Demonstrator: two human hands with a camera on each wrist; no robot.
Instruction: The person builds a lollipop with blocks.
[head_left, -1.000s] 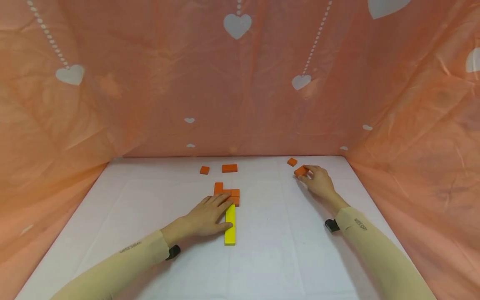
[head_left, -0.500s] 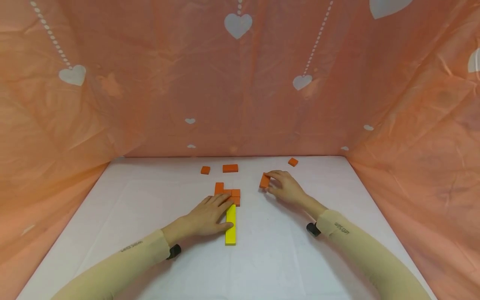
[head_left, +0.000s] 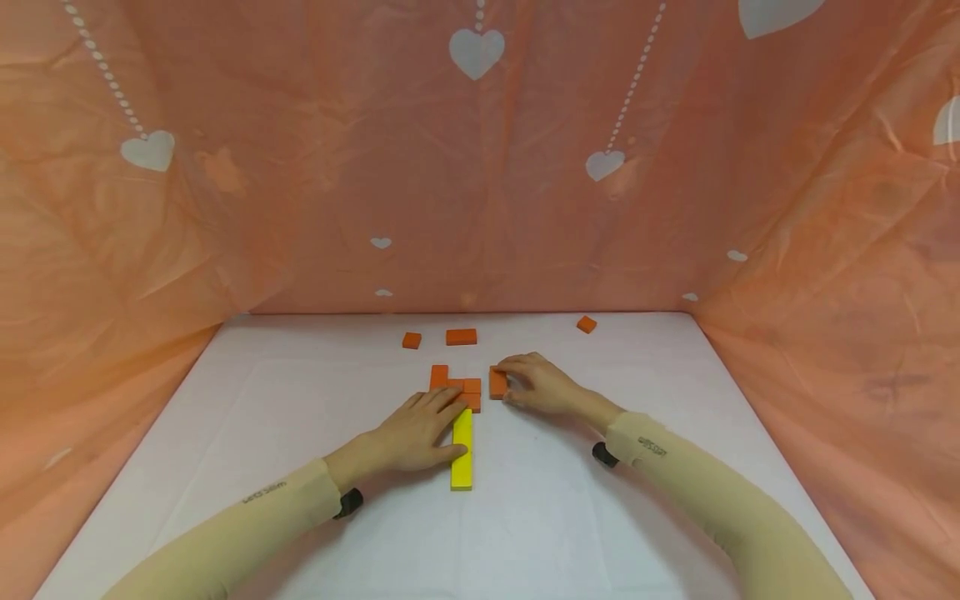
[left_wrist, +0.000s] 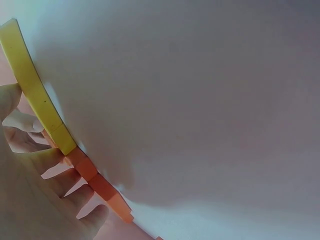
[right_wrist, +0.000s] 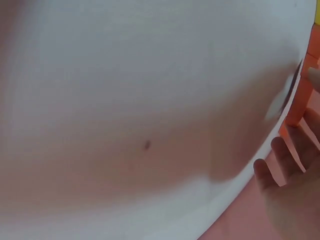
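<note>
Just right of the joined orange rectangular blocks (head_left: 472, 403), your right hand (head_left: 546, 386) pinches a flat orange rectangular block (head_left: 497, 383), seemingly being added, so ease it flush while your left hand (head_left: 411, 433), fingers extended, rests across the long yellow bar (head_left: 462, 467).

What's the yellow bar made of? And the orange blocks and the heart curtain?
Yellow bar: maybe painted wood, maybe plastic; smooth, even colour, no grain showing.
Orange blocks: likely the same stuff; flat faces, crisp edges, rather matt.
Heart curtain: looks like thin plastic sheet, though cloth is possible; it creases and has a faint sheen.
</note>
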